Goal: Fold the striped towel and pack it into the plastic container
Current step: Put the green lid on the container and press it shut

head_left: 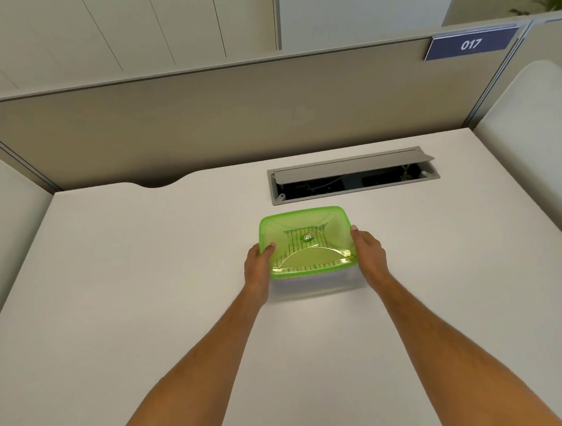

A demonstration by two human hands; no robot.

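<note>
The plastic container (315,278) sits on the white desk (141,287), its green lid (304,243) on, the striped towel (303,267) showing inside. The left hand (257,266) and right hand (369,257) grip its opposite sides, thumbs on the lid.

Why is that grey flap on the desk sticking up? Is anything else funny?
The grey flap is the cable hatch's lid, propped open so the dark slot and wires beneath show. Nothing else looks odd: the box sits flat on the desk, green lid on, striped towel inside, left hand and right hand at its sides.
</note>
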